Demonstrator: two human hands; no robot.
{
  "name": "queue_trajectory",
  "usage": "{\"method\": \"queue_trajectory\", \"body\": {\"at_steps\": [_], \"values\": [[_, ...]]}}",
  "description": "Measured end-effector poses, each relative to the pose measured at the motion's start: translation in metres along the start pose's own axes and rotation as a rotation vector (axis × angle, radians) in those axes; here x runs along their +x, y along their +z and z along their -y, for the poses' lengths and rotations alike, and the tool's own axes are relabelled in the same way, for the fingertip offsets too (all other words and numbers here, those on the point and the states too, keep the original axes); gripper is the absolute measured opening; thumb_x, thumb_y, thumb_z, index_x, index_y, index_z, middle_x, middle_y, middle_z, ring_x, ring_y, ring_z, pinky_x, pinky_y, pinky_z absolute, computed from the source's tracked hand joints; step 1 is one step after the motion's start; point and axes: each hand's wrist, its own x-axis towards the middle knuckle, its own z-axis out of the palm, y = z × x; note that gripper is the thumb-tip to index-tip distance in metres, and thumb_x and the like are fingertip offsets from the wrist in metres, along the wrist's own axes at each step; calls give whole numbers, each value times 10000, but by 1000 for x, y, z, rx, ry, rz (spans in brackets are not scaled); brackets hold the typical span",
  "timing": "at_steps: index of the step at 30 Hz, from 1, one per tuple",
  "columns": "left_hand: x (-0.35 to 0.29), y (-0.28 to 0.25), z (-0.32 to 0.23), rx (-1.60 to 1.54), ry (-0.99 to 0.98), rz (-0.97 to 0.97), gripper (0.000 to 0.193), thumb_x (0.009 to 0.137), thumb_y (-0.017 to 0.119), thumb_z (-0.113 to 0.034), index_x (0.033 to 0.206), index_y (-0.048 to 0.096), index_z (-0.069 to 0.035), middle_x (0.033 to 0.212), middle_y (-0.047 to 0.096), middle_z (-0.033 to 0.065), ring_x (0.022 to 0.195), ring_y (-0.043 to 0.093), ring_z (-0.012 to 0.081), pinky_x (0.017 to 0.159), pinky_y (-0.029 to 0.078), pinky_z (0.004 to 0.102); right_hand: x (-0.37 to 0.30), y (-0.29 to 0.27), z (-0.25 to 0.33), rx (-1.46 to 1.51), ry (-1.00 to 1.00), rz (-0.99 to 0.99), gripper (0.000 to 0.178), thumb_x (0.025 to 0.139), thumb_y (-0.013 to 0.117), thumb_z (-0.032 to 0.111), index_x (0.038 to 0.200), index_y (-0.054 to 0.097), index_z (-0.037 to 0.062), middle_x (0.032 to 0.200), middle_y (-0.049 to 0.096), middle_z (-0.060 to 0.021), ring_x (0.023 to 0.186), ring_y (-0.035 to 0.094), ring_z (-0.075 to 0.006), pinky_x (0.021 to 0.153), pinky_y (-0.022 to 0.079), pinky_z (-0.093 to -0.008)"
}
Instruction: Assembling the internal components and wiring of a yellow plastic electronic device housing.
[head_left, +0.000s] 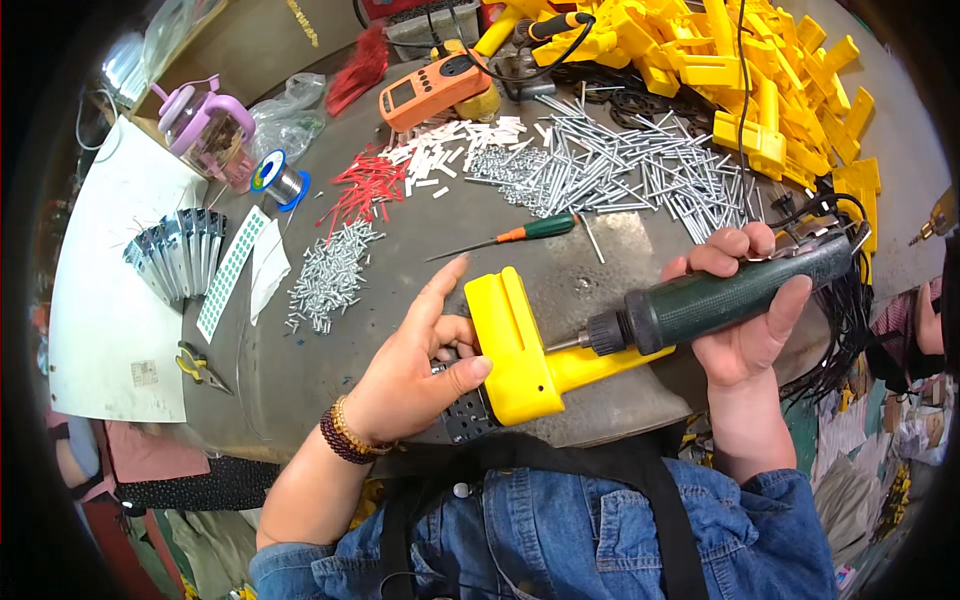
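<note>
My left hand (400, 385) steadies a yellow plastic housing (512, 345) with a long handle-like arm, its thumb and curled fingers at the housing's left side and the index finger stretched out. A black perforated part (468, 415) shows under the housing beside my thumb. In my right hand (745, 345) lies a dark green electric screwdriver (730, 300), tilted, my fingers wrapped round its body. Its bit reaches to the housing's right side; the tip is hidden there. Just beyond the housing, a green and orange hand screwdriver (540, 228) rests on the table.
Across the table lie piles of long screws (640, 160), short screws (335, 275), red tubes (368, 190) and white pieces (440, 150). Yellow housings (740, 60) heap up at far right. An orange meter (432, 92), solder spool (283, 182), pliers (202, 368) and jug (212, 130) stand around.
</note>
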Motion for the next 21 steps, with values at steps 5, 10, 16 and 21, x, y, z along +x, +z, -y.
{"method": "queue_trajectory", "body": {"at_steps": [5, 10, 16, 21], "values": [[2, -2, -2, -39, 1, -3, 880, 841, 699, -135, 1507, 132, -37, 920, 625, 21, 837, 557, 97, 785, 435, 241, 0, -9, -3, -9, 17, -26, 580, 777, 760, 457, 1267, 554, 224, 1216, 540, -6, 1049, 510, -142, 1100, 308, -471], [46, -36, -45, 650, 147, -126, 510, 747, 741, -136, 1225, 583, -51, 891, 637, 82, 816, 606, 204, 774, 496, 333, -2, -6, -6, -94, -29, -8, 643, 781, 749, 475, 1336, 503, 265, 1268, 504, -23, 1095, 504, -155, 1102, 328, -443], [133, -36, -17, 1279, 463, -259, 109, 818, 663, -196, 877, 672, -104, 821, 619, 65, 825, 625, 272, 686, 504, 381, -2, -8, -6, -70, -24, -12, 606, 787, 753, 456, 1305, 515, 249, 1216, 515, -7, 1063, 509, -147, 1092, 326, -445], [143, -28, -23, 1513, 623, -178, 86, 787, 609, -143, 856, 647, -107, 818, 589, 48, 811, 620, 246, 670, 511, 363, -2, -5, -5, -60, -10, -64, 590, 780, 769, 441, 1279, 527, 241, 1152, 515, 22, 1020, 511, -122, 1078, 322, -442]]}}
